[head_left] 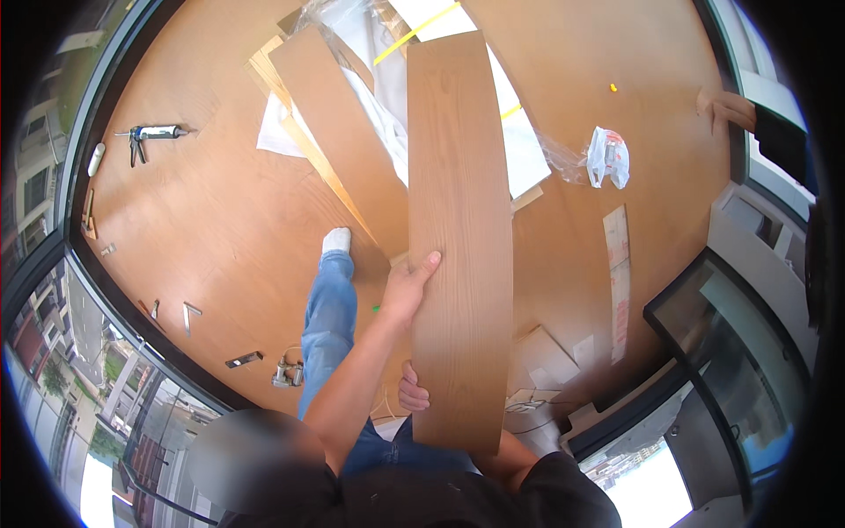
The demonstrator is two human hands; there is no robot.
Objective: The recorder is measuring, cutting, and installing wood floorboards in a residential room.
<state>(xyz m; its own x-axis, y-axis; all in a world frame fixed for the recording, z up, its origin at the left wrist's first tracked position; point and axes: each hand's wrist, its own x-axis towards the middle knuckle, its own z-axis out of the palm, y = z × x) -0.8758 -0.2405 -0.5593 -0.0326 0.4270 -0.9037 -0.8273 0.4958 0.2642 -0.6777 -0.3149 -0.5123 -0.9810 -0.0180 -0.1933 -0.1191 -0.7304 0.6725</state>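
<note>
A long wood-grain board [462, 202] stretches away from my body, its broad face up. My left hand [410, 289] grips the board's left edge about midway, thumb on top and the other fingers hidden. Nearer to me, my right hand [414, 388] reaches under the board, its fingers curled round the same edge; the palm is hidden. Beyond the held board lies another wood-grain board [339, 132] on the floor, beside a narrow light-wood strip [330, 172] and white wrapping [526, 145] with yellow tape.
On the left lie a caulking gun [158, 133], a metal square [189, 315] and a black tool [244, 359]. A plastic bag [608, 158] and a long pale strip [618, 282] lie right. Another person's hand [727, 109] is at the right window edge. Windows surround the wooden floor [229, 211].
</note>
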